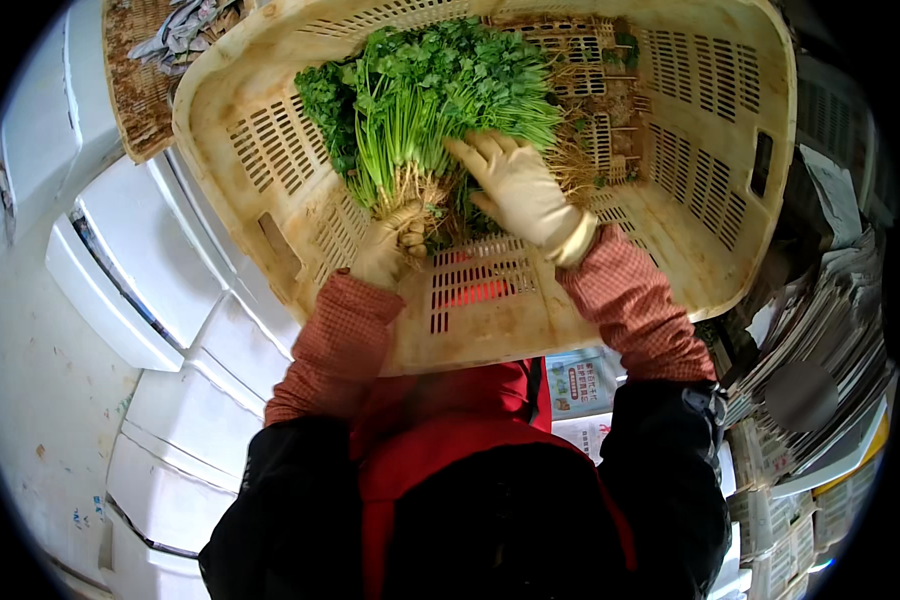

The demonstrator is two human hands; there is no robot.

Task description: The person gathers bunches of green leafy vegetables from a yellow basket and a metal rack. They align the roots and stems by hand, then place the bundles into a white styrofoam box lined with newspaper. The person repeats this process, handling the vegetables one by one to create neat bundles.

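A large slotted plastic crate (705, 277), yellowish and stained, lies before me with leafy green herbs (450, 82) inside, probably coriander or celery. My gloved left hand (394, 244) is closed around the root end of a bunch, whose pale stems (397, 142) fan upward. My gloved right hand (521, 184) rests over the lower stems to the right, its fingers spread a little; whether it grips any stems cannot be told. More stems with thin brown roots (574, 161) lie to the right of that hand.
White foam boxes (150, 247) are stacked at the left. A brown, dirty crate (139, 105) with crumpled paper stands at the upper left. On the right are a thick stack of newspapers (817, 360) and pale plastic crates (769, 517). Printed sheets (581, 382) lie below the crate's near rim.
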